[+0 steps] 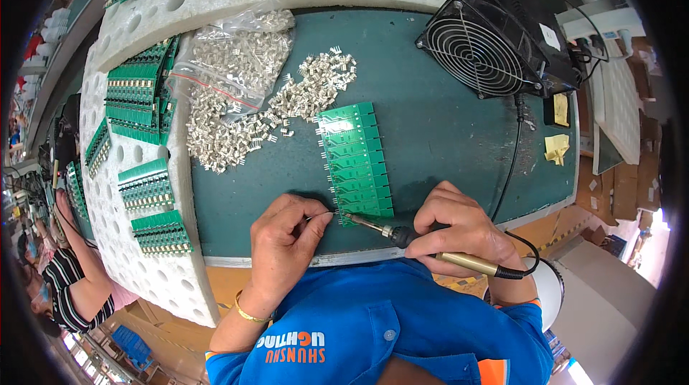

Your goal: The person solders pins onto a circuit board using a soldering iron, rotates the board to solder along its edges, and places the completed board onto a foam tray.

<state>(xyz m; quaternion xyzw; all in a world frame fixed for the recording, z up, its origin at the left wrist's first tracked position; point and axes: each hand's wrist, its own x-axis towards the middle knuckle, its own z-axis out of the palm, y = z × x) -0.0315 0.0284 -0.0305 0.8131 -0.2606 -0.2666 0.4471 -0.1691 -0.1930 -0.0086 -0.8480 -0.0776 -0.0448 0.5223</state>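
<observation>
A green circuit board panel (359,162), marked off into a row of strips, lies on the table with small white connectors along its left edge. My right hand (463,231) grips a soldering iron (466,263) with a gold-coloured handle. Its tip is at the lower left corner of the panel. Just left of that corner, my left hand (287,231) pinches thin solder wire (332,213), which reaches toward the iron's tip. Most of the wire is hidden by the fingers. Beyond the panel lies a loose heap of small white connectors (316,87).
A clear plastic bag (244,48) of connectors lies behind the heap. White perforated foam (136,231) at the left carries several green boards (161,233). A black fan (481,48) stands at the far right. The iron's cable (513,162) crosses the right side. Someone sits far left.
</observation>
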